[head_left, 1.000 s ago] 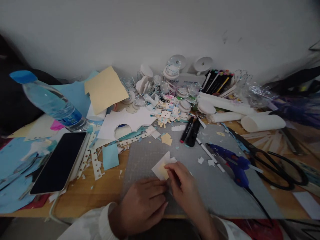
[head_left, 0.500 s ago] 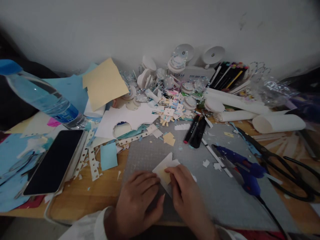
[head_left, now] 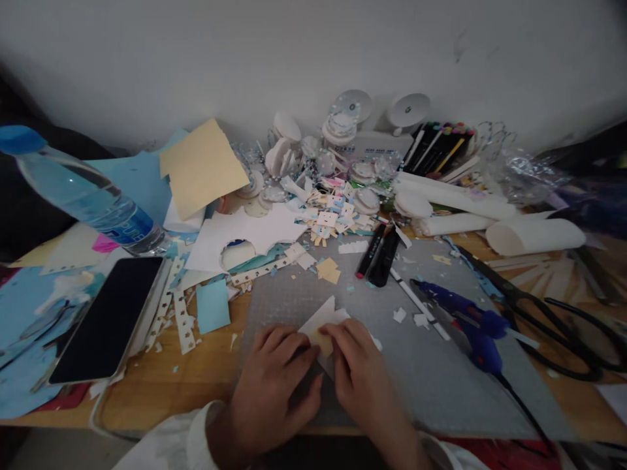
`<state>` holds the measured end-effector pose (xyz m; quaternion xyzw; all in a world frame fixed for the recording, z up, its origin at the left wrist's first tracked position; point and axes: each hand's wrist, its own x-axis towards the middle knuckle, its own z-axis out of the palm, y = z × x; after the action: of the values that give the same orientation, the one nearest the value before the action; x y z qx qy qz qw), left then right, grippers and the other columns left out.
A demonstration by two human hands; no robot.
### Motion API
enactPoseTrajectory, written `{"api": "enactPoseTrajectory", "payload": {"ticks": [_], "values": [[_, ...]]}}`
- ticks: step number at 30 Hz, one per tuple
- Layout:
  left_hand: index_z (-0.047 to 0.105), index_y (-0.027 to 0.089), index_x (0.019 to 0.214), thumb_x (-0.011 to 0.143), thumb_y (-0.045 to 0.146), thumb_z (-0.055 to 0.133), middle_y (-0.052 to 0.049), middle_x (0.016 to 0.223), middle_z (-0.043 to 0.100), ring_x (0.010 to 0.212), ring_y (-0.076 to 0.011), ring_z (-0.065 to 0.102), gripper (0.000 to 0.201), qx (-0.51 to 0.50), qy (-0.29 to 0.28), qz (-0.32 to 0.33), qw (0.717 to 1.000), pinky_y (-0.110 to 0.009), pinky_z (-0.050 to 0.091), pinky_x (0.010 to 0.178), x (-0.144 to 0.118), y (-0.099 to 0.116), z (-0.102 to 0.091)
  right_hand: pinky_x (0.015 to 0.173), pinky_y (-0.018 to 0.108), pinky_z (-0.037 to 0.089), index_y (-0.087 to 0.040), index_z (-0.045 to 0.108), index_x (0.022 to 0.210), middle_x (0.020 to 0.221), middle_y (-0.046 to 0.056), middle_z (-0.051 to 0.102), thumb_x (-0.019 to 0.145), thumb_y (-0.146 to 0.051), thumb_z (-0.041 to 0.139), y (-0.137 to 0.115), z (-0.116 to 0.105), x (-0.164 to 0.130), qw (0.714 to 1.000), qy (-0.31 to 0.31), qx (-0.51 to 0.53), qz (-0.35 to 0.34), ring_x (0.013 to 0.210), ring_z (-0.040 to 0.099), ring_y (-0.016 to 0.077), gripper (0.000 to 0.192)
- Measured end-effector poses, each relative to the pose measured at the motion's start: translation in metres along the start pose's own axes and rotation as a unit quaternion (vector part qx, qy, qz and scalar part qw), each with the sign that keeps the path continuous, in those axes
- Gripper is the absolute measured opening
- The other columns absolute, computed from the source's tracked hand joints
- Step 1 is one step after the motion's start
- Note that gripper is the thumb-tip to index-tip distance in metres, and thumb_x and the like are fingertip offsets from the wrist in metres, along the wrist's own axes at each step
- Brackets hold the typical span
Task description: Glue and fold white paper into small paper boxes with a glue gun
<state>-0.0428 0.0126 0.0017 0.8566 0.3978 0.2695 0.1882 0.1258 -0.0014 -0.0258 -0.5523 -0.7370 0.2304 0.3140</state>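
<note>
- In the head view, brings the left hand (head_left: 274,388) nearer the right hand (head_left: 365,378) than a moment ago, onto the white paper's (head_left: 314,318) left side; likely means steadying with both.
- Grasps the yellow piece (head_left: 321,343) against the white paper with the right fingertips; holds the left thumb apart, so cannot tell whether gripping or merely touching.
- Lies between both hands, over the near part of the grey mat (head_left: 431,385).
- Points one white corner away from the body, slightly rightward; cannot tell the long axis under the covering fingers.
</note>
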Motion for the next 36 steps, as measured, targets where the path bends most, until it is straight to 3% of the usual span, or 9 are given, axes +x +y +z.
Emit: {"api": "enactPoseTrajectory", "payload": {"ticks": [5,10,17,21,28,30,32,34,36], "values": [[0.066,0.018,0.100,0.081,0.018,0.058,-0.005,0.096,0.067,0.094,-0.0227,0.057,0.021,0.017,0.017,0.009,1.000,-0.042,0.042,0.089,-0.003,0.000,0.003,0.077,0.037,0.044,-0.017,0.058,0.104,0.092,0.008,0.056,0.087,-0.003,0.038,-0.001,-0.001,0.002,1.000,0.019,0.024,0.002,0.089,0.052,0.0215,0.029],[0.065,0.020,0.109,0.087,0.025,0.055,-0.003,0.103,0.069,0.101,-0.0238,0.058,0.024,0.095,0.020,0.009,0.995,-0.046,0.027,0.103,-0.006,-0.003,0.001,0.064,0.022,0.046,-0.022,0.062,0.099,0.085,0.002,0.059,0.091,-0.012,0.048,0.000,-0.015,-0.003,0.985,0.085,0.149,0.024,0.076,0.057,0.0126,0.019],[0.060,0.018,0.121,0.092,0.033,0.049,-0.007,0.122,0.064,0.118,-0.0269,0.052,0.034,0.170,-0.072,0.035,0.982,-0.049,0.023,0.107,0.002,-0.017,-0.025,0.073,0.018,0.051,-0.029,0.066,0.103,0.097,0.000,0.067,0.089,-0.016,0.055,0.007,-0.061,-0.019,0.989,0.080,0.126,0.020,0.090,0.064,0.0124,0.023],[0.057,0.019,0.123,0.091,0.040,0.052,-0.008,0.130,0.059,0.122,-0.0268,0.049,0.039,0.170,-0.112,0.081,0.976,-0.048,0.024,0.108,0.003,-0.016,-0.022,0.081,0.020,0.051,-0.030,0.065,0.109,0.106,0.001,0.067,0.087,-0.014,0.054,0.015,-0.078,-0.022,0.995,0.068,0.072,-0.009,0.099,0.063,0.0139,0.030],[0.064,0.015,0.093,0.093,0.016,0.049,-0.006,0.098,0.069,0.096,-0.0200,0.060,0.015,0.163,-0.098,0.166,0.968,-0.044,0.030,0.104,0.017,-0.018,0.001,0.070,0.023,0.052,-0.026,0.069,0.094,0.090,0.003,0.067,0.084,-0.019,0.061,0.015,-0.088,0.000,0.992,0.079,0.088,-0.031,0.083,0.064,0.0150,0.015],[0.064,0.016,0.089,0.093,0.016,0.048,-0.005,0.092,0.069,0.089,-0.0188,0.060,0.017,0.078,-0.106,0.133,0.982,-0.041,0.036,0.098,0.024,-0.017,-0.004,0.070,0.024,0.051,-0.025,0.070,0.084,0.086,0.003,0.064,0.083,-0.022,0.064,0.012,-0.093,0.011,0.987,0.094,0.125,-0.030,0.081,0.062,0.0148,0.007],[0.063,0.017,0.087,0.094,0.025,0.048,-0.003,0.084,0.067,0.081,-0.0168,0.059,0.019,-0.078,-0.110,0.023,0.991,-0.033,0.044,0.083,0.032,-0.012,-0.016,0.072,0.024,0.049,-0.024,0.069,0.076,0.086,0.003,0.063,0.082,-0.023,0.066,0.008,-0.099,0.023,0.976,0.108,0.186,-0.015,0.081,0.060,0.0143,0.006],[0.061,0.017,0.079,0.093,0.035,0.048,0.000,0.073,0.062,0.070,-0.0140,0.056,0.027,-0.247,-0.111,-0.117,0.956,-0.025,0.043,0.065,0.041,-0.007,-0.029,0.068,0.024,0.048,-0.025,0.068,0.075,0.087,0.002,0.062,0.081,-0.027,0.067,0.005,-0.104,0.035,0.954,0.103,0.282,0.013,0.079,0.059,0.0136,0.006],[0.058,0.017,0.069,0.089,0.044,0.052,0.002,0.063,0.054,0.061,-0.0115,0.049,0.034,-0.378,-0.090,-0.224,0.894,-0.021,0.038,0.055,0.049,-0.003,-0.037,0.061,0.022,0.046,-0.026,0.067,0.074,0.085,0.001,0.061,0.081,-0.033,0.068,0.003,-0.106,0.046,0.918,0.077,0.387,0.041,0.072,0.056,0.0122,0.010]]}}
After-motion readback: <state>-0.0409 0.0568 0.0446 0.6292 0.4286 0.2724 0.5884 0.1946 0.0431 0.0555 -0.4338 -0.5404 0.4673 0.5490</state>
